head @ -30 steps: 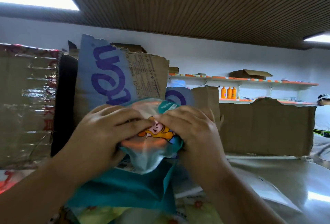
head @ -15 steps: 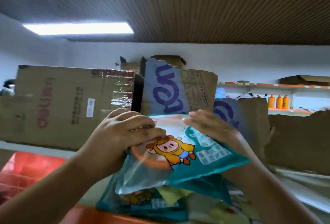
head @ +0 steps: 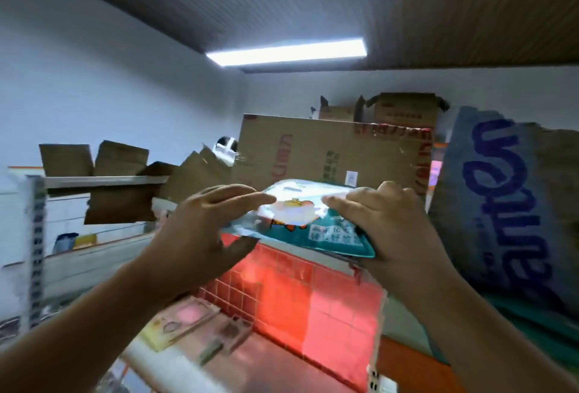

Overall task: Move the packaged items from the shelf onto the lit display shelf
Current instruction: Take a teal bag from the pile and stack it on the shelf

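A teal and white packet with a yellow cartoon figure is held flat between both hands, in front of a big brown cardboard box. My left hand grips its left end, fingers over the top and thumb beneath. My right hand holds its right end. Just below the packet glows the red-lit tiled display shelf. The packet's underside is hidden.
A torn carton with blue lettering stands close on the right. Flat yellow and pink boxes lie on a lower white ledge. A metal shelf with bent cardboard pieces is at the left. More cartons stand behind.
The view has swung left and the packet was lifted off the teal pile, now held level over the red-lit shelf. My hands have spread to the packet's two ends.
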### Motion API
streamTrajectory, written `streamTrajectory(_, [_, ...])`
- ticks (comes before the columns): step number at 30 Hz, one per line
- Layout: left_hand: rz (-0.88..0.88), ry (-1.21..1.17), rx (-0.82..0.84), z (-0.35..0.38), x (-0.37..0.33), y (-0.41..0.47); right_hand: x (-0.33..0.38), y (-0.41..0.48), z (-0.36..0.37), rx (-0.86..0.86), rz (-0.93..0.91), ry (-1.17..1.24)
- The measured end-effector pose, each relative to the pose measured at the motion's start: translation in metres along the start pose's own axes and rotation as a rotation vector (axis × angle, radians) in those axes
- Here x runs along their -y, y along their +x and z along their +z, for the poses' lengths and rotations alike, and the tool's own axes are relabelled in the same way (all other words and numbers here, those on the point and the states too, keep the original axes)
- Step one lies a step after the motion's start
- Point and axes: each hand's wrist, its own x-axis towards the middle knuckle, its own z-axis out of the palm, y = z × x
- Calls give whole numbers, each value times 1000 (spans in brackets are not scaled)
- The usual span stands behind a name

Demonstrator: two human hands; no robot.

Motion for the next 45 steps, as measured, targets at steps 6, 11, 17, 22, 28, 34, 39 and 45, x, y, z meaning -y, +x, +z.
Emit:
streamTrajectory(6, [-132,237,148,-54,81,-59,120,70,63,-90,-154,98])
streamTrajectory(11, [-186,380,230,-91,135,-97,197,99,99,-149,-274,346])
streamTrajectory(17, [-198,451,277,-118,173,-136,226,106,150,-64,-265,552])
streamTrajectory(22, [-225,451,307,-111,201,-165,242,109,202,-3,-210,593])
streamTrajectory(28, [-238,468,404,-82,262,-177,256,122,284,5,-214,644])
streamTrajectory(34, [-285,469,451,-33,351,-177,264,142,391,54,-218,701])
streamTrajectory(39, [-332,463,520,11,417,-170,267,161,472,97,-180,811])
streamTrajectory(45, [-368,485,596,52,476,-167,270,182,546,80,-200,853])
